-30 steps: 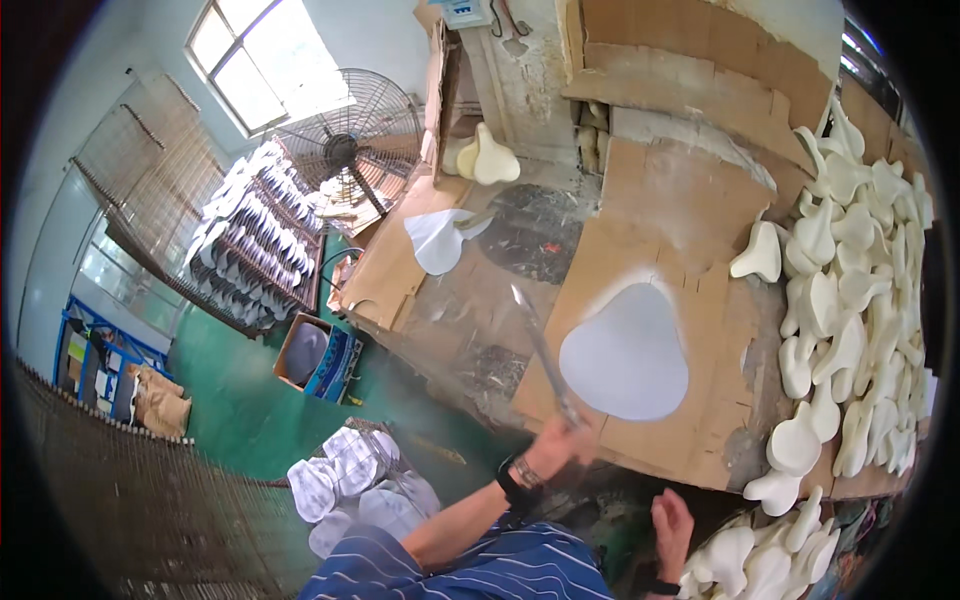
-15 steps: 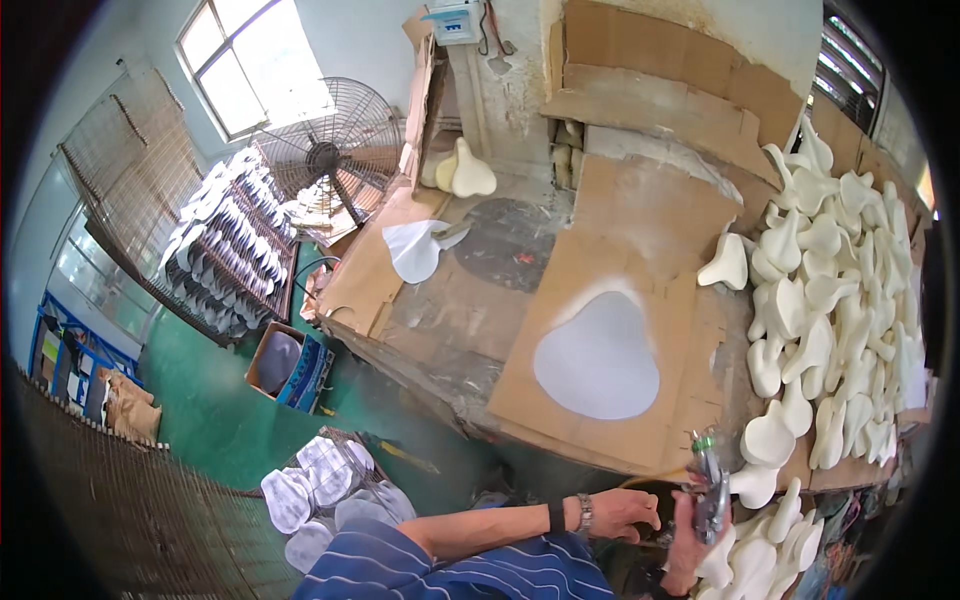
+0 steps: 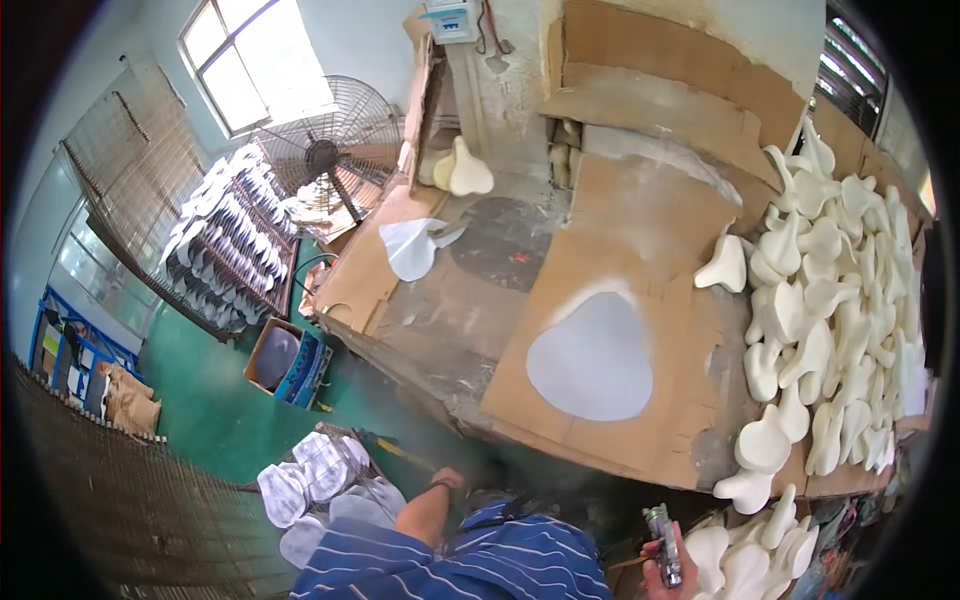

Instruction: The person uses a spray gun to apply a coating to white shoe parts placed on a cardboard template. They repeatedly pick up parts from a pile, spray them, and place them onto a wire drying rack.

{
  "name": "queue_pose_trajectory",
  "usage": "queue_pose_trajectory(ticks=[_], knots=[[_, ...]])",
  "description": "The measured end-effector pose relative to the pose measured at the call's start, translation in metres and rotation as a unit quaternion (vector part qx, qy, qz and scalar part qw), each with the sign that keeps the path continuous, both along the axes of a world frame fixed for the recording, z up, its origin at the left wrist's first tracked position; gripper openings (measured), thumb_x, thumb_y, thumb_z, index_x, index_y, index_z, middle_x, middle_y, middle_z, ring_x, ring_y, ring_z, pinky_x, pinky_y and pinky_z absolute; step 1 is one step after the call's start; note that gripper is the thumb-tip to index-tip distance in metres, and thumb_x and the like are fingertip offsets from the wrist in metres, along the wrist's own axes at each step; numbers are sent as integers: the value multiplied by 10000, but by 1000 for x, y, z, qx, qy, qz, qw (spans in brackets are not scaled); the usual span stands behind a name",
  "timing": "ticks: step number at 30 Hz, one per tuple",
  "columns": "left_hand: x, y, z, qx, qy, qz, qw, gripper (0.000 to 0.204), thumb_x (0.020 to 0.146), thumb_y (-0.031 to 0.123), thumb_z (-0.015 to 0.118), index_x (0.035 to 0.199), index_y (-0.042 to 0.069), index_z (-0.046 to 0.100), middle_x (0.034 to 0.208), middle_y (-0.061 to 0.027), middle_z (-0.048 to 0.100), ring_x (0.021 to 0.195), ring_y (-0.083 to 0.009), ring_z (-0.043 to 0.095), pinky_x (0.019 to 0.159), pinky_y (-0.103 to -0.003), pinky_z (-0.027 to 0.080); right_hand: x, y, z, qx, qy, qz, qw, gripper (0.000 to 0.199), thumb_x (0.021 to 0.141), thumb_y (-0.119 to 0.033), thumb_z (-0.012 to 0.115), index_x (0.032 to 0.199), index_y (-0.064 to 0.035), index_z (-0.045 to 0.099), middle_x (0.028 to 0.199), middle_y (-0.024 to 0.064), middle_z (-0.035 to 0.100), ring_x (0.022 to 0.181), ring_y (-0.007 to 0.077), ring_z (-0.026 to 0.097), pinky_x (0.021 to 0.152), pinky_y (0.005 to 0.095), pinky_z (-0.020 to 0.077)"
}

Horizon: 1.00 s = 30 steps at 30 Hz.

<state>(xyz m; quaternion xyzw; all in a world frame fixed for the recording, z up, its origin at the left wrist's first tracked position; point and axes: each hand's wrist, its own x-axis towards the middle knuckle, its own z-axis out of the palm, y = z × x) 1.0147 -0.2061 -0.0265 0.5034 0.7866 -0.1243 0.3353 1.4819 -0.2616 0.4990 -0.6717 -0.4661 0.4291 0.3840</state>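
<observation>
Right-hand fingers [image 3: 652, 574] are gripping a metallic spray gun [image 3: 663, 548], just off the table's [image 3: 600, 445] near edge, beside cream foam pieces [image 3: 745, 560]. Left hand [image 3: 449, 479] is hanging near grey-white pads [image 3: 325, 470] — can't tell whether it's spread or closed. Handling well means gripping firmly, not squeezing, and aiming clear of the foam — also not bumping the table.
</observation>
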Motion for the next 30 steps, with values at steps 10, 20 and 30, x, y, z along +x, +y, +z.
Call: queue_pose_trajectory(ticks=[10, 20, 30], knots=[[33, -84, 44, 54, -82, -353, 930, 255, 865, 269, 531, 964, 152, 734, 1016, -101, 723, 954, -304, 693, 778, -436, 550, 31, 3, -7, -20, 6, 41, 999, 601, 835, 33, 593, 1419, -3, 456, 1013, 104, 683, 896, 141, 617, 848, 275, 487], [-7, 8, 15, -65, -477, 293, 826, 289, 785, 41, 582, 1039, 73, 715, 791, -104, 705, 663, -218, 689, 577, -343, 567, 13, 7, 22, 6, -98, 49, 994, 522, 814, -34, 709, 1309, 25, 556, 956, 132, 686, 826, 193, 639, 757, 293, 487], [58, 32, 84, -46, -372, 230, 898, 306, 805, 64, 617, 1109, 50, 657, 797, -112, 688, 647, -211, 669, 534, -338, 535, 1, 32, 36, 51, -142, -31, 988, 563, 803, -9, 705, 1339, 2, 536, 994, 161, 678, 849, 267, 650, 763, 321, 502]])
